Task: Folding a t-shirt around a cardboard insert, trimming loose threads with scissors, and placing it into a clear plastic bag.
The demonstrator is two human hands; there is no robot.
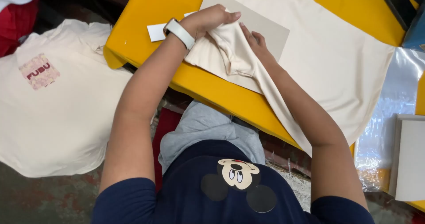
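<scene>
Covering yellow table (155, 11), cream shirt (336, 60), gray cardboard (270, 29)

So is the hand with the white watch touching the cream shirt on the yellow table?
Touching. The head view shows the left hand pressing its fingers down on the bunched sleeve of the cream shirt, no gap between them.

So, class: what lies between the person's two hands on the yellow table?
In the head view, a bunched fold of the cream shirt lies between the left hand and right hand; both touch it.
</scene>
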